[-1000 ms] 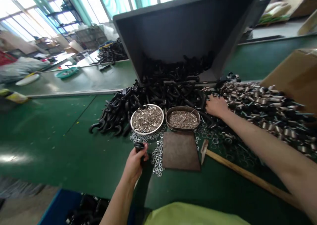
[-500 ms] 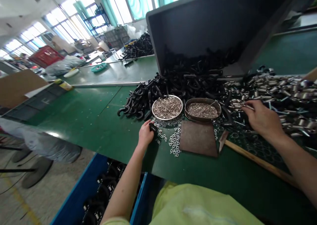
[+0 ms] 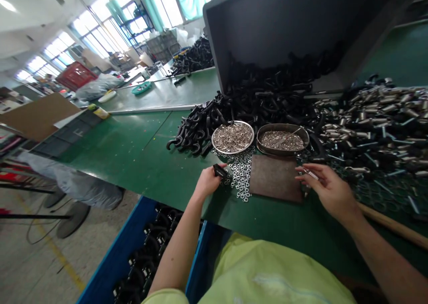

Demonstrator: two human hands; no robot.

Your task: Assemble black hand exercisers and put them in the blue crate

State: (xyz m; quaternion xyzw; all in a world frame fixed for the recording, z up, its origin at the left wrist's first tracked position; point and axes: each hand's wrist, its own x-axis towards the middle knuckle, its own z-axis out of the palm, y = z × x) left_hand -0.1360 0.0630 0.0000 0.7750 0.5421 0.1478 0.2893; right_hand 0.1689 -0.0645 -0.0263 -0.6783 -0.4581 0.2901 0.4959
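My left hand [image 3: 207, 183] is closed round a small black metal part [image 3: 220, 170] at the left edge of a scatter of silver washers [image 3: 241, 174] on the green table. My right hand [image 3: 329, 189] holds a thin silver pin [image 3: 311, 174] between thumb and fingers, just right of the brown square pad [image 3: 274, 183]. Behind the pad stand two round metal dishes: the left dish [image 3: 233, 137] holds silver pins, the right dish [image 3: 282, 139] holds tiny silver pieces.
A big tilted grey bin [image 3: 284, 32] spills black hooks [image 3: 214, 121] onto the table. Silver and black bolts [image 3: 374, 121] are heaped at right. A wooden handle [image 3: 391, 223] lies beside my right arm. A blue crate [image 3: 140, 259] with black parts stands below the table edge.
My right hand has come back from the bolt heap with a silver pin and now hovers by the brown pad. My left hand has stayed by the washers, holding the black part.
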